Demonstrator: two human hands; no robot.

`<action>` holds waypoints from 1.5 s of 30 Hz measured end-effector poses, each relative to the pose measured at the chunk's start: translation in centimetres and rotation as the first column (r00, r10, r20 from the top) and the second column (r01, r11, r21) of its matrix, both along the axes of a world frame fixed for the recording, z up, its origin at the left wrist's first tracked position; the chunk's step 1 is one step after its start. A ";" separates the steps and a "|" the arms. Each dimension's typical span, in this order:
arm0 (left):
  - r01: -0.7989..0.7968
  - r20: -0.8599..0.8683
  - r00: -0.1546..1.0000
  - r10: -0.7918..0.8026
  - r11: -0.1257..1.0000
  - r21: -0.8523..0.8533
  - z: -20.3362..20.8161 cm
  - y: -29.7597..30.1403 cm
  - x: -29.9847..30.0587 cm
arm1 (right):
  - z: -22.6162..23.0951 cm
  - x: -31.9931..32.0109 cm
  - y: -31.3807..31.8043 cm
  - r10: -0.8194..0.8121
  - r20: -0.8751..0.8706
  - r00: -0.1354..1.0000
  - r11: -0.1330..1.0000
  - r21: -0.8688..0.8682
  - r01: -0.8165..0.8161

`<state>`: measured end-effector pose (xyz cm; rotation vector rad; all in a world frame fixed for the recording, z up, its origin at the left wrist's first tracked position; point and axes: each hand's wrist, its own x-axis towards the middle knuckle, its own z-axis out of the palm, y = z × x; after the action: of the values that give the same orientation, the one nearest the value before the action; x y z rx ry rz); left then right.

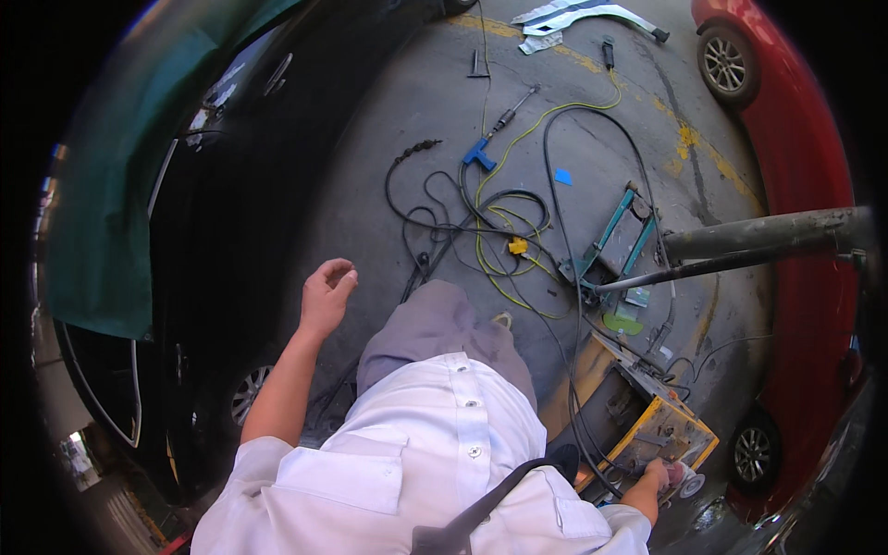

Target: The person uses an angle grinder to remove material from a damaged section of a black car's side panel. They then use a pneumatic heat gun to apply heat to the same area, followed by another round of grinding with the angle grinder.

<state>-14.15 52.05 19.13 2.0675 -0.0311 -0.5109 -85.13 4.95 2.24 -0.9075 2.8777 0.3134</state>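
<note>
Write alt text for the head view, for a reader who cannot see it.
A person in a white shirt stands on a concrete floor between a black car and a red car, left hand raised empty, right hand on a yellow machine. Tangled cables lie ahead.

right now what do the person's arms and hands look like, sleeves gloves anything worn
Both forearms are bare below short white sleeves of a button-front work shirt. The left hand wears no glove, ring or watch that shows. The right hand also looks ungloved, though it is small at the frame's edge.
</note>
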 end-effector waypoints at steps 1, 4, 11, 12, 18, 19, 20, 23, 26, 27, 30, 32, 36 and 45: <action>0.036 -0.001 0.999 -0.037 0.989 -0.142 1.8 -2.3 -0.4 | -0.4 -0.7 -0.5 0.111 0.017 0.994 0.990 0.083 -0.112; 0.158 0.031 0.986 -0.163 0.861 -0.483 8.9 -7.8 -2.3 | 0.2 -1.6 -1.5 0.368 0.051 0.928 0.873 0.325 -0.364; 0.617 0.422 0.696 -0.581 0.182 -0.766 22.7 -13.8 -3.3 | 6.8 16.9 -2.6 0.880 -0.046 0.474 0.476 0.115 -0.872; 0.511 0.364 0.692 -0.624 0.066 -0.857 23.0 -13.8 -3.2 | 7.0 21.8 -2.6 0.920 0.030 0.391 0.390 0.030 -0.920; -0.064 -0.021 0.692 -0.721 -0.031 -0.997 18.1 -8.1 -3.0 | 9.3 47.8 7.4 0.733 0.551 -0.400 -0.142 -0.451 -0.881; -0.204 -0.149 0.706 -0.693 0.003 -0.979 16.1 -6.2 -2.9 | 10.2 50.4 9.9 0.689 0.615 -0.383 -0.147 -0.399 -0.905; -0.359 -0.308 0.718 -0.624 0.048 -0.932 13.7 -4.4 -2.8 | 10.7 53.3 12.0 0.575 0.661 -0.482 -0.178 -0.475 -0.862; -0.384 -0.448 0.894 0.027 0.561 -0.733 3.4 0.7 -3.1 | 12.3 57.8 16.2 0.456 0.745 -0.486 -0.341 -0.358 -0.869; -0.219 -0.196 0.939 0.282 0.931 0.292 -6.0 6.2 -7.4 | 10.8 60.0 19.0 0.252 0.869 -0.426 -0.324 -0.339 -0.883; -0.103 -0.280 0.923 0.263 0.872 0.478 -8.2 7.5 -9.8 | 10.7 60.6 18.6 0.153 0.929 -0.336 -0.293 -0.282 -0.914; -0.093 -0.399 0.846 0.355 0.834 0.544 -12.5 8.7 -16.4 | 10.0 63.4 17.2 0.207 0.911 -0.357 -0.419 -0.247 -0.874; -0.371 -0.387 0.736 0.556 0.809 0.456 -13.6 7.6 -20.0 | 10.2 66.0 16.3 0.048 0.842 -0.538 -0.692 -0.360 -0.626; -0.774 -0.127 0.509 0.851 0.517 0.364 -12.1 5.0 -26.1 | 9.9 69.3 18.6 -0.199 0.805 -0.559 -0.755 -0.490 -0.436; -0.915 0.663 -0.189 0.724 -0.375 0.149 -2.6 17.9 -40.3 | 10.5 70.2 26.7 -0.437 0.709 -0.554 -0.819 -0.568 -0.081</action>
<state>-54.48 69.98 16.58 1.9179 1.8516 1.0722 -14.94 31.69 12.71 -2.0145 -1.0898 1.0185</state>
